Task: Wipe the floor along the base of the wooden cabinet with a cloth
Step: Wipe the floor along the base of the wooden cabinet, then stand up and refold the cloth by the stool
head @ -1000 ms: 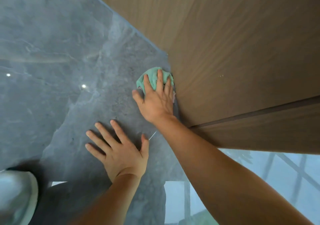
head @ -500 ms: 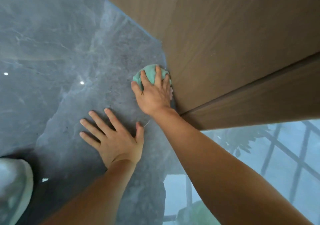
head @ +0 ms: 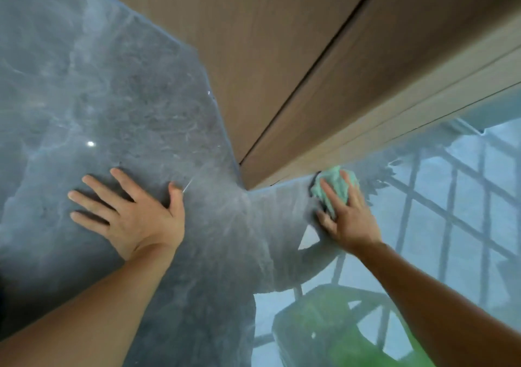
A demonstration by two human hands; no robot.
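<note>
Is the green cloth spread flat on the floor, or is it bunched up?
Bunched up. The green cloth forms a crumpled wad under the right hand, beside the wooden cabinet base.

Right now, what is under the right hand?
Under the right hand lies a bunched green cloth, pressed on the grey floor beside the wooden cabinet base. The hand covers part of the cloth.

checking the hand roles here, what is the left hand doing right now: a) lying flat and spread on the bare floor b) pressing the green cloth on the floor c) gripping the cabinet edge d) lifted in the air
a: the left hand lies palm down with fingers spread on the grey floor, while the right hand presses the green cloth by the base of the wooden cabinet.
</note>
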